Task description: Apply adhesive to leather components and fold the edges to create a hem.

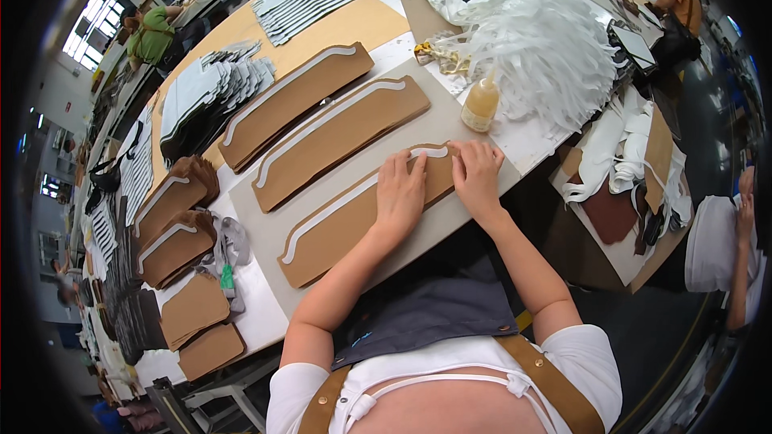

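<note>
A long brown panel [342,229] lies slantwise on a light grey board [277,261] in front of me. A white strip [338,202] runs along its far edge and bends at the left end. My left hand [400,193] rests on the panel's right half, fingers stretched out, their tips at the strip. At the panel's right end my right hand [480,179] has its thumb and bent forefinger closed at the end of the strip; its other fingers lie together. Just beyond that hand stands a squeeze bottle [481,104] of yellowish liquid.
Two stacks of similar brown panels with white strips, a middle stack [346,141] and a farther stack [293,104], lie beyond. A big heap of white strips [531,48] is at the back right. Smaller brown pieces [193,309] lie left. A scrap-covered board [615,201] stands right.
</note>
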Demonstrator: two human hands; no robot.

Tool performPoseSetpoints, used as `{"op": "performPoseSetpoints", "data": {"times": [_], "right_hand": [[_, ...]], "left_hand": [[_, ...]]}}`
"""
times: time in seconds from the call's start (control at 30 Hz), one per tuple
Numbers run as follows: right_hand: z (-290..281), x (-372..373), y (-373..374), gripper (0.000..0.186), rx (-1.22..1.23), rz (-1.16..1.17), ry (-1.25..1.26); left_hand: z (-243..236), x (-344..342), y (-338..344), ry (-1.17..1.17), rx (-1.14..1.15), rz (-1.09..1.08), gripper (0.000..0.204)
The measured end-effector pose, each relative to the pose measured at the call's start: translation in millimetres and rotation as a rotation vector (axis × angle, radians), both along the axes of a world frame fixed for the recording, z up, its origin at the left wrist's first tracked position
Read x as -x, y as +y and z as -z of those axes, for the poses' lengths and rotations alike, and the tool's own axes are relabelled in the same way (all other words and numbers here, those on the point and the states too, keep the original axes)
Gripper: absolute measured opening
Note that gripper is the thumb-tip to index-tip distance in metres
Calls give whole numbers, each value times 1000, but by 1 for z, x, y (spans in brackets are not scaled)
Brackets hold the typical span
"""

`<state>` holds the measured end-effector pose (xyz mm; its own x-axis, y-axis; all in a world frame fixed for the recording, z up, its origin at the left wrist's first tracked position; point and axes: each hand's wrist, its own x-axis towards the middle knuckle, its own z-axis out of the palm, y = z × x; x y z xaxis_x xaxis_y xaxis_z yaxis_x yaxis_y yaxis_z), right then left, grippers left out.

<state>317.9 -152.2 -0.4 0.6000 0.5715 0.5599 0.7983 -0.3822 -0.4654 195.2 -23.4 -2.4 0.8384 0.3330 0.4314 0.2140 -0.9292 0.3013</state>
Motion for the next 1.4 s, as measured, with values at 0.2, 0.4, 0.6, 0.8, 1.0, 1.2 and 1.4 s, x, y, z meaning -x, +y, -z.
{"op": "performPoseSetpoints", "data": {"times": [0.2, 0.4, 0.6, 0.8, 1.0, 1.2, 1.4], "right_hand": [[2, 4, -3, 24, 5, -12, -104], [5, 5, -4, 27, 11, -12, -103], [4, 6, -4, 27, 45, 7, -121], [4, 5, -4, 31, 8, 9, -92], [10, 6, -4, 28, 68, 11, -61], [11, 7, -7, 30, 11, 6, -37], [-3, 25, -1, 32, -143, -75, 52]], "left_hand": [[0, -3, 2, 3, -72, 55, 42], [-4, -2, -2, 23, -81, 78, 46], [-2, -4, -4, 56, -21, 133, 50], [-3, -4, -3, 99, -52, 129, 53], [-3, 4, -3, 118, 16, 148, 62], [-9, 79, 0, 153, 94, -23, 67], [-32, 188, 32, -1, 70, -507, 39]]}}
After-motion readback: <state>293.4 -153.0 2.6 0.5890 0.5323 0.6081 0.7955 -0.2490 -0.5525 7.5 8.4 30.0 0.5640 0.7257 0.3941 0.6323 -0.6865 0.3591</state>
